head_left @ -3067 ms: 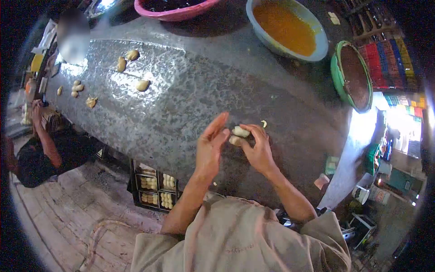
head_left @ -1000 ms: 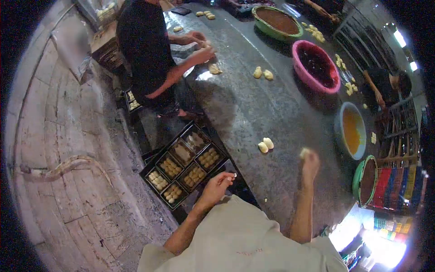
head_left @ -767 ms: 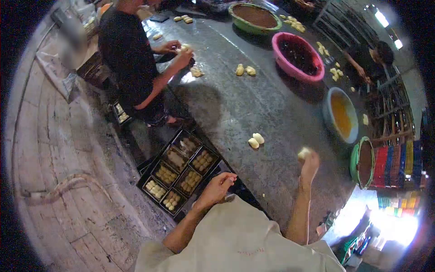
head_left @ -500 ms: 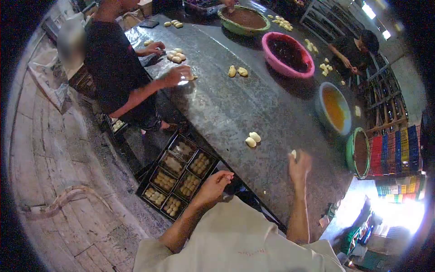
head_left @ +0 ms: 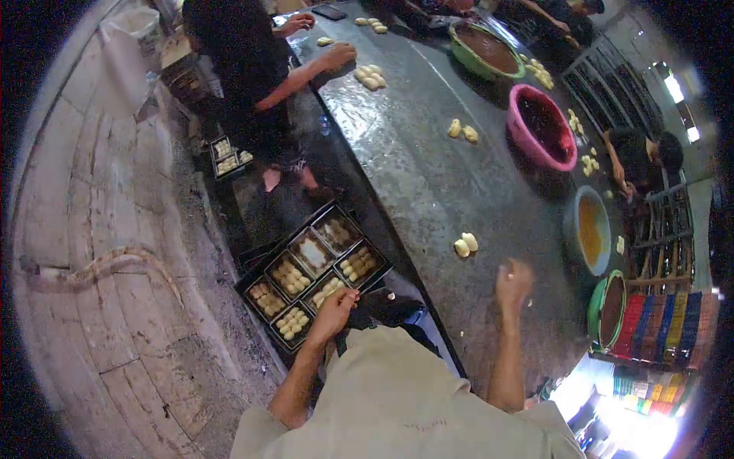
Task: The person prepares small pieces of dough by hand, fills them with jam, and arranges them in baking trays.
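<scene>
My left hand point(head_left: 333, 315) is over the near edge of the tray of buns, its fingers pinched together; whatever is between them is too small to make out. The black tray point(head_left: 342, 277) is divided into compartments, several of them filled with rows of small pale dough pieces point(head_left: 292, 323). Over the metal table, my right hand point(head_left: 514, 283) is curled and blurred by motion, and what lies under its fingers is hidden. Two dough pieces point(head_left: 466, 244) rest on the tabletop point(head_left: 413, 191) just beyond it. Tiny dough scraps lie near my right wrist.
A pink basin point(head_left: 541, 128) with dark filling, a grey basin point(head_left: 589, 229) with orange liquid and green basins point(head_left: 609, 312) line the table's far side. A co-worker point(head_left: 237, 76) stands at left by more dough pieces point(head_left: 370, 76). Other people work across the table.
The view has swung, so the table appears farther right. My left hand now overlaps the tray. The pale dough piece seen at my right hand earlier is hidden now.
</scene>
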A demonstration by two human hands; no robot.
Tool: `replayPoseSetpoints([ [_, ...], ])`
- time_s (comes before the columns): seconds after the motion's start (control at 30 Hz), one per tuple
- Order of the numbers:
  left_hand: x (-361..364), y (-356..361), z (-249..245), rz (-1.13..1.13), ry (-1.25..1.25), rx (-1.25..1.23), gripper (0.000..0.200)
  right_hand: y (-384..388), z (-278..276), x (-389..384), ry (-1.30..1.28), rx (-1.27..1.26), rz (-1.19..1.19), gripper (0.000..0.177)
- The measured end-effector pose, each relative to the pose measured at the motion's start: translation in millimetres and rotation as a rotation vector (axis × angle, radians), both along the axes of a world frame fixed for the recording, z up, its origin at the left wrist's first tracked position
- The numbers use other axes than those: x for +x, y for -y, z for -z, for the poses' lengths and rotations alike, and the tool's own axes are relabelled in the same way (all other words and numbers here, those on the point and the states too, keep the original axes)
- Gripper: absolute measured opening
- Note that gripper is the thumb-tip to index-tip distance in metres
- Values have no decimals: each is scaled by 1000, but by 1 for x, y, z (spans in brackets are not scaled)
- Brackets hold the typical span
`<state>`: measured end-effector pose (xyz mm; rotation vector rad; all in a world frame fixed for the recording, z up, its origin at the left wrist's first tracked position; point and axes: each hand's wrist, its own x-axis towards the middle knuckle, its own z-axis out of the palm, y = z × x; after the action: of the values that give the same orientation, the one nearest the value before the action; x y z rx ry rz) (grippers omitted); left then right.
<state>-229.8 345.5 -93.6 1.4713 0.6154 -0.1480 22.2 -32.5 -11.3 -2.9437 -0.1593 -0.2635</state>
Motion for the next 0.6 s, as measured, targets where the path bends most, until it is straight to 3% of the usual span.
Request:
replayPoseSetpoints([
  [0.13,2,-4,0,-56,23,2,32,37,-5,0,-57,-191,186,40],
  [0.2,7,-3,-5,-70,19,0,32,63,14,1,-212,-84,88,37],
  [0.33,25,-2,-6,-33,43,-37,33,59,29,-13,-61,128,99,36],
  [0.4,35,2,3,-1,68,-90,33,56,28,-10,190,18,-248,36],
  [0.53,75,17,-62,108,116,-9,32,71,19,-5,-38,151,-98,34],
  [0.6,96,30,-101,210,226,137,30,55,-10,-14,-35,846,362,28],
])
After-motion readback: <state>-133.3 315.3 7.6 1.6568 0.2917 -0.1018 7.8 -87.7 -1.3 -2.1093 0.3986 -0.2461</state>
